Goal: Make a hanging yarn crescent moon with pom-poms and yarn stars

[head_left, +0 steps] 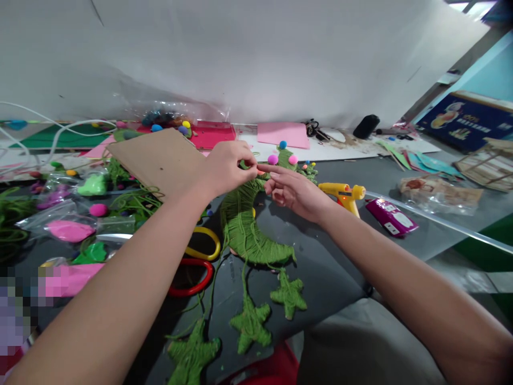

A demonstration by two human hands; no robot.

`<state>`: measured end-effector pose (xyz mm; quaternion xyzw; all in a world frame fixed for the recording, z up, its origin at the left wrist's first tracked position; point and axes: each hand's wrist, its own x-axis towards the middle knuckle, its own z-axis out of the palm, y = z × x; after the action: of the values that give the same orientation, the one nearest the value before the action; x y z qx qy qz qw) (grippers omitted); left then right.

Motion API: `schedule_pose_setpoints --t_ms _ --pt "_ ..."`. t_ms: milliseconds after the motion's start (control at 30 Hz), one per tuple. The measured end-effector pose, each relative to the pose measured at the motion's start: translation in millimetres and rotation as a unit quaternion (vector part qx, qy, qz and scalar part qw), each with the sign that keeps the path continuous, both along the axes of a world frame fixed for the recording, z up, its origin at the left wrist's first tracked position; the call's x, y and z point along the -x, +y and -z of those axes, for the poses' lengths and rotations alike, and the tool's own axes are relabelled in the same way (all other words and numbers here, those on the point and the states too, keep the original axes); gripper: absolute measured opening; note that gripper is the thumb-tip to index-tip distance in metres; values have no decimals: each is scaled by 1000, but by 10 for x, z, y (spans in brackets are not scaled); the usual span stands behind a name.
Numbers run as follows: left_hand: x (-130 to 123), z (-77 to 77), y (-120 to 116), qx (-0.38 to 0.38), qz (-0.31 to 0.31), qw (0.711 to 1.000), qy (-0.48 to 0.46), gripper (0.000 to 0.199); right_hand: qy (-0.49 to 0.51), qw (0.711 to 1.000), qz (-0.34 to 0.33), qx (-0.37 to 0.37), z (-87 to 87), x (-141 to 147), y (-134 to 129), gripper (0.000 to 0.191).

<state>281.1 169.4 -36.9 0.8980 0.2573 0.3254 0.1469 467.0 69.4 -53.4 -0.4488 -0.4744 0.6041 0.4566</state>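
My left hand (230,167) is closed in a pinch above the upper end of a crescent moon (248,230) wrapped in green yarn. A tiny orange piece (260,172) shows at its fingertips; its exact kind is too small to tell. From the other side, my right hand (296,193) reaches in with the index finger stretched out to that piece and the other fingers loosely bent. Green yarn-wrapped stars (250,324) hang on strands below the moon. Behind the hands lies a green yarn piece (286,156) with pink and blue pompoms.
Yellow-and-red-handled scissors (204,243) lie left of the moon. A yellow hot glue gun (348,193) with a clear stick and a purple packet (391,216) lie right. Cardboard (158,160), yarn and bags of coloured clay-like material (70,230) crowd the left side.
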Motion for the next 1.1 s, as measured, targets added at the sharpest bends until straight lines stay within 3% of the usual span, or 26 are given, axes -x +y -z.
schedule_pose_setpoints --t_ms 200,333,400,433,533,600,700,767,933,1100 --pt "54 -5 17 28 -38 996 -70 14 1 1000 11 6 22 -31 16 49" --pt "77 18 57 55 -62 991 -110 12 -122 990 29 -72 75 -55 17 55" --pt "70 47 79 97 -74 986 -116 11 -250 956 26 -148 105 -73 3 59" --pt "64 63 90 123 -78 982 -117 12 -323 927 21 -191 118 -83 -7 60" --pt "49 104 115 194 -74 971 -120 21 -508 811 6 -290 143 -104 -37 64" --pt "42 119 118 227 -63 965 -113 28 -589 745 3 -314 151 -104 -45 64" --pt "32 119 102 250 -46 964 -81 32 -658 684 1 -317 156 -92 -43 64" --pt "26 105 85 248 -47 966 -56 33 -675 667 1 -314 160 -89 -38 64" --pt "25 78 64 215 -57 972 -71 15 -680 670 5 -298 169 -109 -32 64" --pt "30 77 49 225 -39 972 -58 31 -700 643 -4 -309 165 -98 -30 63"
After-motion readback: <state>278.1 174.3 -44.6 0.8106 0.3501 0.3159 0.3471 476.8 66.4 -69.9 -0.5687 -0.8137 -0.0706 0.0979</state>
